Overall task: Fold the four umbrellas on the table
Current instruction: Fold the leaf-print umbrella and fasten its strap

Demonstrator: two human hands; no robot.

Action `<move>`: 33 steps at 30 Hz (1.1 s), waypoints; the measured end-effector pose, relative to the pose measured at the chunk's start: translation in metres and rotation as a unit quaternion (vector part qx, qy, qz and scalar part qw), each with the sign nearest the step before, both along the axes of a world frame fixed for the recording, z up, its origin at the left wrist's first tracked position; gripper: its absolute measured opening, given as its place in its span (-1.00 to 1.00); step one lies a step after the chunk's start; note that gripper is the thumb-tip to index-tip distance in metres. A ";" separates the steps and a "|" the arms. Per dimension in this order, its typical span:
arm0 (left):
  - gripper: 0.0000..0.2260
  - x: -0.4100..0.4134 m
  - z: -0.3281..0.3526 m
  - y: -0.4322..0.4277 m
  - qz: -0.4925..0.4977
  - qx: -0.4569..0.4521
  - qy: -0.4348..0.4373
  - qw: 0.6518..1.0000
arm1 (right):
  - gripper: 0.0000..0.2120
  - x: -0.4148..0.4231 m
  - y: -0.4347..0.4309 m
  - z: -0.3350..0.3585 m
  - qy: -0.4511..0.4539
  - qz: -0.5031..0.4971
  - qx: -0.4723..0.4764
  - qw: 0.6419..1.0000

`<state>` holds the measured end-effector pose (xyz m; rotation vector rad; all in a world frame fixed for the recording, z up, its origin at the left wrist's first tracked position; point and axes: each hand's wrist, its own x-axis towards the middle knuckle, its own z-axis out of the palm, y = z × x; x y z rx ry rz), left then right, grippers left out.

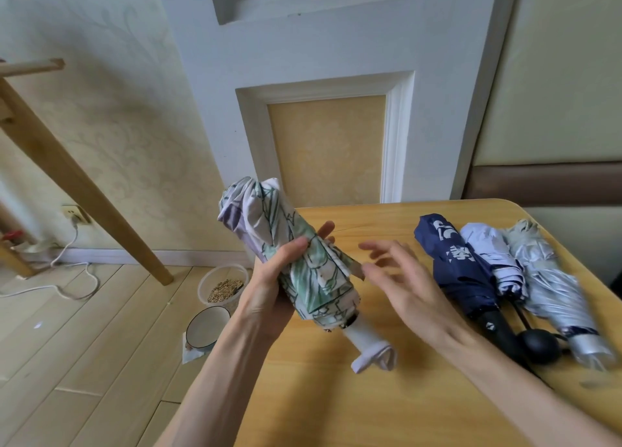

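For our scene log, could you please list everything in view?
table: 1, light wood, front right
floral umbrella: 1, white, green and purple, held up at centre
navy umbrella: 1, dark blue, folded, on table at right
pale umbrella: 1, light blue, between navy and silver ones
silver umbrella: 1, silver, near table's right edge
tub: 1, clear, grain inside, on floor
bowl: 1, white with blue rim, on floor by tub
door: 1, white with yellow panels, behind
left hand: 1, grips floral umbrella
right hand: 1, fingers spread, beside it
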<state>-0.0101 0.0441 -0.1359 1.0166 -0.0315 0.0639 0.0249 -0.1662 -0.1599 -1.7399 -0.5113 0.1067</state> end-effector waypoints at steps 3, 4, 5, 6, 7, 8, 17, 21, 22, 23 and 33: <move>-0.42 -0.001 0.001 -0.001 -0.056 0.056 -0.015 0.997 | -0.71 0.001 0.004 0.005 -0.037 0.040 -0.018 0.998; -0.39 -0.001 0.001 -0.001 -0.067 0.070 -0.017 0.995 | -0.76 0.001 0.005 0.005 -0.038 0.044 -0.003 0.998; -0.35 0.000 0.002 -0.001 -0.076 0.082 -0.018 0.994 | -0.79 0.002 0.004 0.006 -0.040 0.045 0.012 0.998; -0.32 0.000 0.003 -0.001 -0.082 0.091 -0.021 0.992 | -0.82 0.002 0.002 0.007 -0.037 0.047 0.022 0.998; -0.28 0.001 0.004 -0.001 -0.088 0.095 -0.026 0.991 | -0.85 0.002 0.000 0.009 -0.028 0.048 0.026 0.998; -0.27 0.001 0.004 0.000 -0.094 0.096 -0.031 0.990 | -0.87 0.004 -0.002 0.012 -0.021 0.050 0.023 0.998; -0.46 0.002 0.008 0.000 -0.106 0.092 -0.024 0.990 | -0.82 0.018 -0.014 0.021 -0.295 -0.031 -0.126 0.947; -0.48 0.006 0.014 0.005 -0.127 0.135 -0.021 0.982 | -0.87 0.017 -0.005 0.023 -0.007 0.061 0.027 0.998; -0.47 0.009 0.017 0.007 -0.148 0.155 -0.025 0.977 | -0.86 0.017 -0.005 0.023 0.033 0.061 0.026 0.997; -0.43 0.011 0.019 0.007 -0.165 0.170 -0.027 0.971 | -0.83 0.016 -0.006 0.024 0.064 0.063 0.019 0.996; -0.39 0.016 0.035 0.014 -0.218 0.245 -0.017 0.945 | -0.77 0.019 0.001 0.010 0.147 0.116 0.052 0.981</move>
